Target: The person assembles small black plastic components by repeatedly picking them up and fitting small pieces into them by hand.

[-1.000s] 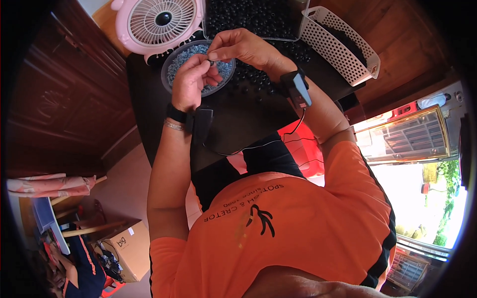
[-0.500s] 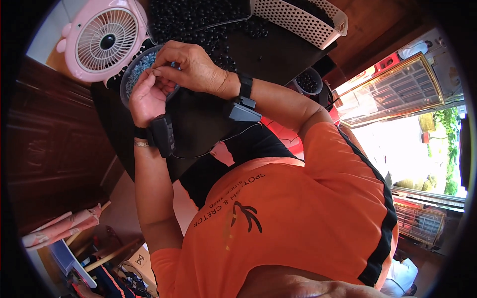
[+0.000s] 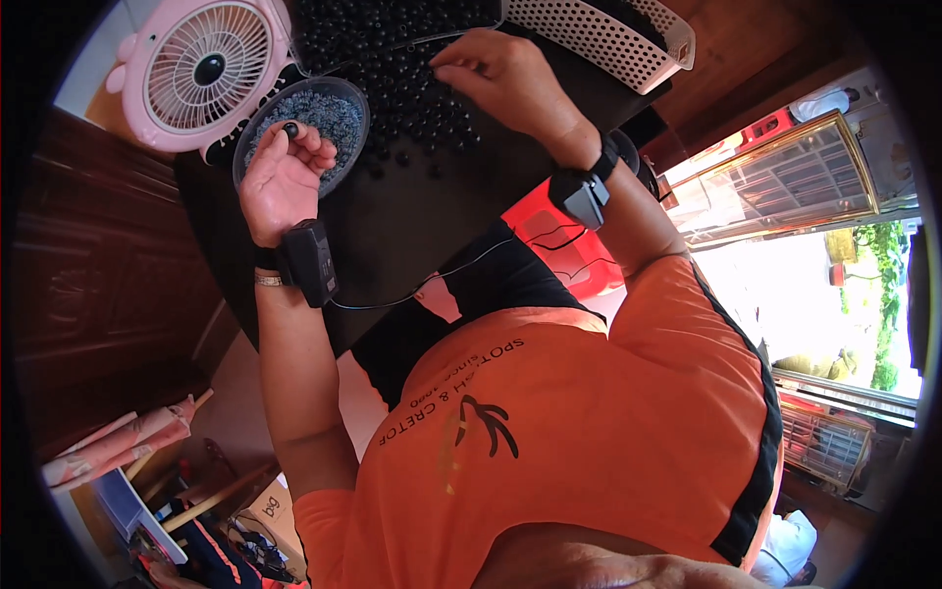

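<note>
My left hand point(image 3: 285, 182) is raised over the near-left rim of a clear round bowl point(image 3: 363, 108), palm up with fingers curled. Its thumb and forefinger pinch one black bead point(image 3: 290, 129). The bowl holds many tiny blue-grey pieces point(image 3: 329, 120). Over at the right side of a loose heap of black beads point(image 3: 417, 108), my right hand point(image 3: 486, 74) points leftward, palm down. Its thumb and forefinger tips come together above the beads; whatever may be between them is too small to make out. Both wrists wear black strapped devices, the left one trailing a cable point(image 3: 422, 296).
A pink fan point(image 3: 209, 69) stands at the left beside the bowl. A white perforated basket point(image 3: 603, 44) with dark contents sits at the far right of the dark table point(image 3: 392, 221). A red stool point(image 3: 559, 240) is below the table's right edge.
My right hand has left my left hand and moved right to the bead heap. The left hand stays near the bowl, and a black bead now shows in its fingertips.
</note>
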### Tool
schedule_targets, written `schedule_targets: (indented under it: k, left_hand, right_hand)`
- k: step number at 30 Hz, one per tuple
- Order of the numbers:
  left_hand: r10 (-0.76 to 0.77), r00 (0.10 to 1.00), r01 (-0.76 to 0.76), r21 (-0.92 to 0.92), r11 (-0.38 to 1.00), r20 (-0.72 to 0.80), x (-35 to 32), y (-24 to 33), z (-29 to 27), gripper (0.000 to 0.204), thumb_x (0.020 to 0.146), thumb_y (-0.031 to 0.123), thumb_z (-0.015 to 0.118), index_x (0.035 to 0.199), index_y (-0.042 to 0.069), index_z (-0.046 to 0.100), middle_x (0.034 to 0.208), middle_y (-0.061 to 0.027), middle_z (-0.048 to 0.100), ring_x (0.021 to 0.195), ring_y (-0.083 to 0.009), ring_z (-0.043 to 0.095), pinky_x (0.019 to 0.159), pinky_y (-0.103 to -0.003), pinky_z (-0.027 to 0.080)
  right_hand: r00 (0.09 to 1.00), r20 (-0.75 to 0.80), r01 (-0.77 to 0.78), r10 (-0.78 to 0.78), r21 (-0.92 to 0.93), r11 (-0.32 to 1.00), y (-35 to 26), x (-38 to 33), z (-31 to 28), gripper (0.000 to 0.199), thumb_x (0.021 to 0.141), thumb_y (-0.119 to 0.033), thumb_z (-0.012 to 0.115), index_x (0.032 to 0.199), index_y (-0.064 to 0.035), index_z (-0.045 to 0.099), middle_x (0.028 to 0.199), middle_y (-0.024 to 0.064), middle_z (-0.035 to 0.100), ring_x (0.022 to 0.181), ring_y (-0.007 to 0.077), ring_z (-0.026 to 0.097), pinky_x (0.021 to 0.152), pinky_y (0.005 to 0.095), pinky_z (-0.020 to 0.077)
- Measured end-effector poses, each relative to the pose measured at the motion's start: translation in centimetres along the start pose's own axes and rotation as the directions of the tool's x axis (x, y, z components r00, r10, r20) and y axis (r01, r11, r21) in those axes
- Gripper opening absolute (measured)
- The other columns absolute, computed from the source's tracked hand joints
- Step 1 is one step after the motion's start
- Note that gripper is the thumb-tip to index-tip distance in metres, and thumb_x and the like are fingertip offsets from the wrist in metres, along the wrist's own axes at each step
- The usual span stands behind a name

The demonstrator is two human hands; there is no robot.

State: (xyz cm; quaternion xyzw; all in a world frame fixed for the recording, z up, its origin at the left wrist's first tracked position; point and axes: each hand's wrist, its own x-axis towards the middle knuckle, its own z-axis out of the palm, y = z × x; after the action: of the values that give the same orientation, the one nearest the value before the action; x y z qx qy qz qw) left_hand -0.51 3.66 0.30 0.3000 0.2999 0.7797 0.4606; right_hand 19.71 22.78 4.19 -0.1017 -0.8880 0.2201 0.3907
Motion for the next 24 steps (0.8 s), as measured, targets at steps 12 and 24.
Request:
schedule_targets:
  k: [12, 24]
  left_hand:
    - [-0.004, 1.000, 0.004, 0.053, 0.999, 0.013, -0.1, -0.4, 0.8, 0.016, 0.090, 0.017, 0.046, 0.092, 0.004, 0.054, 0.083, -0.0086, 0.056, 0.079, -0.0236, 0.057, 0.071, -0.032, 0.046]
    - [0.031, 0.997, -0.044, 0.169, 0.985, 0.077, -0.6, -0.5, 2.8, 0.017, 0.089, 0.018, 0.048, 0.091, 0.003, 0.054, 0.081, -0.0079, 0.058, 0.074, -0.0200, 0.059, 0.068, -0.029, 0.045]
  right_hand:
    - [0.890, 0.302, -0.204, 0.342, -0.408, 0.890, 5.9, -4.8, -2.7, 0.018, 0.077, -0.022, 0.063, 0.085, -0.0057, 0.065, 0.075, 0.0122, 0.065, 0.071, 0.0293, 0.063, 0.065, 0.0368, 0.0490]
    - [0.902, 0.306, -0.288, 0.306, -0.102, 0.952, 3.4, -1.7, -0.9, 0.015, 0.079, -0.012, 0.057, 0.089, -0.0038, 0.065, 0.078, 0.0089, 0.064, 0.072, 0.0205, 0.061, 0.069, 0.0306, 0.0485]
